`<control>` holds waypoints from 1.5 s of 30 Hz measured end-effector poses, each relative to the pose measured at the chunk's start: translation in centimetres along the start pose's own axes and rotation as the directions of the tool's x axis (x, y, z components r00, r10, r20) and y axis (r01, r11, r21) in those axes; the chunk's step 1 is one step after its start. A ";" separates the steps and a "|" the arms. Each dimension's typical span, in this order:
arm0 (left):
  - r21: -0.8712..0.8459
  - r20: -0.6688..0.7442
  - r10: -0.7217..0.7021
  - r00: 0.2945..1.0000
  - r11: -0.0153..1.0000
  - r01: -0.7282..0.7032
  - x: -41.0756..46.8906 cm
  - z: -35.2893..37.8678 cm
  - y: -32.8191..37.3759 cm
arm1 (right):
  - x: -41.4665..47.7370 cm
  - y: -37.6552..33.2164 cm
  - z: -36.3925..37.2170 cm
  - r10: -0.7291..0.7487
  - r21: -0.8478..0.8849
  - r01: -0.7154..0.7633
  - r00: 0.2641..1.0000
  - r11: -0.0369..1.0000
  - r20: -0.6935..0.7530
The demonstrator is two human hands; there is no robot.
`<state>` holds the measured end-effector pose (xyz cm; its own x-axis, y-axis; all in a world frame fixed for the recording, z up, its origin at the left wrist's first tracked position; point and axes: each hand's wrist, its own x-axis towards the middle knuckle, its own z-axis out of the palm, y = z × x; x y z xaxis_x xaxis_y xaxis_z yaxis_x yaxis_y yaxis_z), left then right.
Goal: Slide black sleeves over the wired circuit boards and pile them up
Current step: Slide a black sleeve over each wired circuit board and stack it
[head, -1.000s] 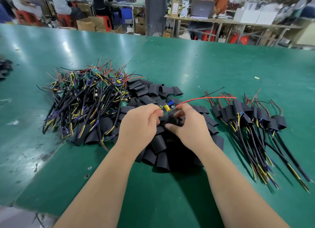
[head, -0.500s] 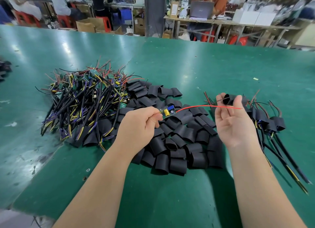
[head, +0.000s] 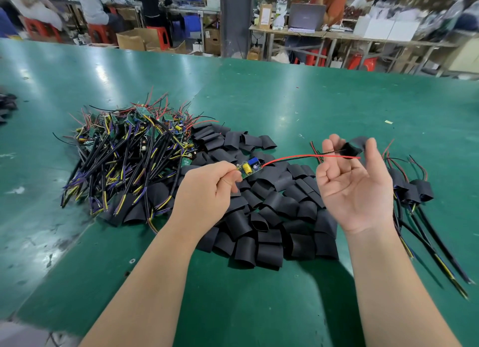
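Left hand [head: 207,191] pinches a circuit board [head: 249,167] above loose sleeves [head: 269,232] on the bench [head: 285,100]. Right hand [head: 355,188], palm up, seems to pinch one blurred black sleeve [head: 350,149] at the end of its red wire [head: 298,156].

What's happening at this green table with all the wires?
A person is fitting black sleeves onto small wired circuit boards by hand. The left hand pinches a bare circuit board, its red wire stretching across to the right hand, which holds a black sleeve at the wire's end. In the middle lie loose sleeves, unsleeved boards on the left, finished ones on the right.
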<state>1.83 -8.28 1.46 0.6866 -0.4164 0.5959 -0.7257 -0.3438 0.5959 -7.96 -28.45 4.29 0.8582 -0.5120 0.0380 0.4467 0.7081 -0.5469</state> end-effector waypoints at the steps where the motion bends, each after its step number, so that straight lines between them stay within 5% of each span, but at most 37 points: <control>1: 0.003 -0.002 -0.005 1.000 1.000 0.005 0.0 0.0 -0.1 | 0.0 0.0 0.0 0.004 -0.003 -0.004 1.000 1.000 0.005; 26: -0.013 0.085 0.039 0.996 0.999 -0.038 -0.3 0.6 1.2 | -0.2 4.0 0.3 0.043 -0.450 0.065 0.973 0.891 0.227; 34: 0.120 0.083 0.030 0.996 0.992 -0.040 -0.5 0.4 1.4 | -0.3 4.2 0.4 -0.042 -0.575 0.126 0.987 0.808 0.157; 39: 0.264 0.118 0.059 0.991 0.960 -0.088 -0.6 0.4 1.6 | -0.7 4.7 0.4 -0.093 -0.771 0.204 0.978 0.604 0.186; 45: 0.271 0.065 0.127 0.990 0.952 -0.140 -0.5 0.3 1.6 | -1.3 5.9 1.1 -0.032 -0.740 0.150 0.985 0.656 0.171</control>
<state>0.30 -8.87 1.93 0.5848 -0.5109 0.6301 -0.7989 -0.4973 0.3383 -6.17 -23.08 1.95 0.8742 -0.4433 0.1981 0.2342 0.0277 -0.9718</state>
